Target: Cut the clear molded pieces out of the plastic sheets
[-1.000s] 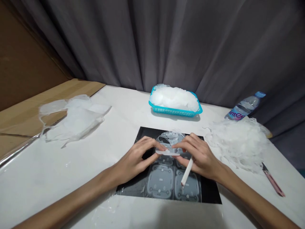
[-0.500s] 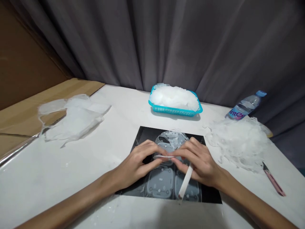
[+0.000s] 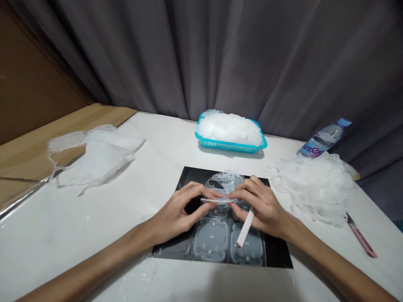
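Above a black sheet printed with grey lid-like shapes, both hands hold a thin, translucent whitish plastic piece nearly edge-on. My left hand pinches its left part between thumb and fingers. My right hand pinches the right end. A white stick-like handle with a reddish tip is also tucked in my right hand, pointing down toward me; its other end is hidden by the fingers. Just beyond the fingers, thin translucent trimmings lie tangled on the sheet.
A turquoise basket heaped with white translucent pieces stands at the back. To the right are a large pile of stringy trimmings, a tilted water bottle and a pink-handled knife. White translucent sheets lie left, beside cardboard.
The held plastic piece has risen slightly and turned a little, showing more of its edge. My fingers have shifted along it. The white handle has moved slightly up with my right hand.
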Available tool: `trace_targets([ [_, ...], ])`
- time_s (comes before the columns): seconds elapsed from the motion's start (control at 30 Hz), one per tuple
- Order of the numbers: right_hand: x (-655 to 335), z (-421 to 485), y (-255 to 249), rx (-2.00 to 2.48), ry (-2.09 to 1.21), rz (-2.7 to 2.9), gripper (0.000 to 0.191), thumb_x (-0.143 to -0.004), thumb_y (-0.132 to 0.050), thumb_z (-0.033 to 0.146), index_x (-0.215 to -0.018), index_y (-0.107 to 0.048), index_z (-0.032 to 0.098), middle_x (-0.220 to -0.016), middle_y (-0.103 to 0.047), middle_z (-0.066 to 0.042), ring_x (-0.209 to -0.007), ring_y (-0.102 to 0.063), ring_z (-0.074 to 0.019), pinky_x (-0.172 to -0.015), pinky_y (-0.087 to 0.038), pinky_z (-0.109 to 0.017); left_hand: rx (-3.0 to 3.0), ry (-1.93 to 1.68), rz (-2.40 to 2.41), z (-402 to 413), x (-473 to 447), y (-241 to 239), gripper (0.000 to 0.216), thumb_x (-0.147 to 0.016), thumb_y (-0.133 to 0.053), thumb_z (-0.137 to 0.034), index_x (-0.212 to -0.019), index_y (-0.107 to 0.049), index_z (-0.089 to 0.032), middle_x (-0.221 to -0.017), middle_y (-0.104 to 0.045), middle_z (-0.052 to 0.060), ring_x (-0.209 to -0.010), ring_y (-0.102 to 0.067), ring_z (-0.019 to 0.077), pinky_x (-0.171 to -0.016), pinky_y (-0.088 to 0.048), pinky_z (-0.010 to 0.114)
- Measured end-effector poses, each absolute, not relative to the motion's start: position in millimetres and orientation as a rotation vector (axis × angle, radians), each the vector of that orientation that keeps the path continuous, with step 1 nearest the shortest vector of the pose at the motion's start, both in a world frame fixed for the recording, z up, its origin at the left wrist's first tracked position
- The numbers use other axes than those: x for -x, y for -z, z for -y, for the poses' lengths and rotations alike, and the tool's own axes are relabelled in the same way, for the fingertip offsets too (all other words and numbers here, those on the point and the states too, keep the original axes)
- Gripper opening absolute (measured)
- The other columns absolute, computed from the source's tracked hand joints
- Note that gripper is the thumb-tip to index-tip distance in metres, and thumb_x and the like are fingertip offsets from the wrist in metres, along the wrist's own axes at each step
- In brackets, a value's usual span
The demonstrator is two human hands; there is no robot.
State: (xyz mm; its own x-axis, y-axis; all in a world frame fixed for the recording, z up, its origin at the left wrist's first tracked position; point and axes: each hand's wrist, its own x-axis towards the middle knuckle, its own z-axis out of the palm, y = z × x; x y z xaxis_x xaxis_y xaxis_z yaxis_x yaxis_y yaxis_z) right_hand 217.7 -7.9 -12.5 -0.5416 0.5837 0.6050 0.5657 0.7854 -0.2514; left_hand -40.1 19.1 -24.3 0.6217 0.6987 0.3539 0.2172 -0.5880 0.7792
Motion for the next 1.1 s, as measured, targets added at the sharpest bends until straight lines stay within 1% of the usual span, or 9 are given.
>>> trace_targets([
  [0.13,-212.1,14.3,6.0,0.800,0.025,2.212,0.013,-0.096,-0.068,0.014,-0.109,-0.068,0.016,-0.089,-0.071,-0.006,-0.078,-0.060,-0.0182,-0.066,-0.047,-0.033,-2.179,-0.824,-0.722,-19.1,41.0,26.9,0.014,-0.102,-0.062,-0.019,-0.114,-0.069,-0.023,-0.122,-0.075,0.005,-0.115,-0.067,0.0190,-0.100,-0.052,0.035],
  [0.27,-209.4,17.0,4.6,0.794,0.054,2.212,0.012,-0.096,-0.068,0.014,-0.109,-0.068,0.015,-0.087,-0.071,-0.006,-0.077,-0.062,-0.0183,-0.066,-0.046,-0.033,-2.187,-0.816,-0.705,-19.2,42.7,29.1,0.016,-0.104,-0.060,-0.019,-0.117,-0.068,-0.023,-0.121,-0.075,0.006,-0.116,-0.066,0.0196,-0.100,-0.052,0.036],
  [0.63,-206.7,19.5,5.4,0.784,0.110,2.219,0.015,-0.097,-0.069,0.015,-0.112,-0.069,0.015,-0.084,-0.070,-0.005,-0.075,-0.060,-0.0178,-0.066,-0.046,-0.032,-2.180,-0.757,-0.706,-18.6,41.6,31.8,0.018,-0.103,-0.059,-0.016,-0.117,-0.065,-0.026,-0.124,-0.073,0.001,-0.120,-0.064,0.0186,-0.104,-0.049,0.033],
  [0.67,-206.6,19.1,5.6,0.781,0.112,2.224,0.015,-0.096,-0.069,0.015,-0.112,-0.069,0.015,-0.085,-0.070,-0.005,-0.075,-0.059,-0.0180,-0.066,-0.046,-0.032,-2.182,-0.731,-0.727,-18.0,41.5,30.9,0.019,-0.104,-0.058,-0.017,-0.119,-0.064,-0.027,-0.127,-0.072,0.001,-0.122,-0.063,0.0188,-0.106,-0.048,0.034],
  [0.73,-207.0,16.8,6.3,0.786,0.117,2.226,0.013,-0.096,-0.069,0.015,-0.109,-0.069,0.015,-0.084,-0.069,-0.005,-0.075,-0.057,-0.0182,-0.066,-0.045,-0.032,-2.207,-0.638,-0.789,-16.5,40.6,28.8,0.026,-0.105,-0.059,-0.027,-0.131,-0.060,-0.029,-0.137,-0.067,0.001,-0.129,-0.059,0.0202,-0.110,-0.047,0.035],
  [0.8,-209.2,11.4,6.6,0.833,0.133,2.189,0.008,-0.095,-0.068,0.014,-0.103,-0.069,0.016,-0.079,-0.066,-0.004,-0.073,-0.054,-0.0183,-0.065,-0.044,-0.032,-2.275,-0.515,-0.844,-14.8,38.7,27.3,0.047,-0.103,-0.062,-0.041,-0.147,-0.048,-0.030,-0.148,-0.060,0.004,-0.137,-0.054,0.0233,-0.114,-0.046,0.039],
  [0.87,-215.2,1.7,5.6,0.933,0.144,2.106,0.003,-0.096,-0.065,0.016,-0.097,-0.068,0.017,-0.073,-0.059,-0.002,-0.071,-0.051,-0.0182,-0.065,-0.042,-0.032,-2.386,-0.413,-0.868,-13.7,36.9,27.7,0.062,-0.102,-0.061,-0.051,-0.156,-0.039,-0.029,-0.156,-0.053,0.007,-0.144,-0.048,0.0266,-0.117,-0.043,0.043],
  [0.97,-233.4,-23.6,-0.6,1.115,0.074,1.888,0.007,-0.098,-0.063,0.022,-0.093,-0.065,0.019,-0.071,-0.052,0.001,-0.070,-0.052,-0.0169,-0.066,-0.042,-0.031,-2.557,-0.328,-0.886,-13.9,36.8,31.3,0.059,-0.106,-0.051,-0.054,-0.157,-0.040,-0.027,-0.162,-0.047,0.007,-0.147,-0.046,0.0287,-0.120,-0.039,0.048],
  [1.1,-265.8,-78.2,-16.6,1.290,0.044,1.516,0.017,-0.101,-0.058,0.037,-0.097,-0.059,0.021,-0.072,-0.055,0.004,-0.063,-0.053,-0.0139,-0.060,-0.041,-0.026,-2.720,-0.309,-0.928,-15.4,41.5,36.8,0.060,-0.107,-0.047,-0.055,-0.160,-0.038,-0.029,-0.164,-0.047,0.005,-0.145,-0.049,0.0291,-0.119,-0.039,0.050],
])
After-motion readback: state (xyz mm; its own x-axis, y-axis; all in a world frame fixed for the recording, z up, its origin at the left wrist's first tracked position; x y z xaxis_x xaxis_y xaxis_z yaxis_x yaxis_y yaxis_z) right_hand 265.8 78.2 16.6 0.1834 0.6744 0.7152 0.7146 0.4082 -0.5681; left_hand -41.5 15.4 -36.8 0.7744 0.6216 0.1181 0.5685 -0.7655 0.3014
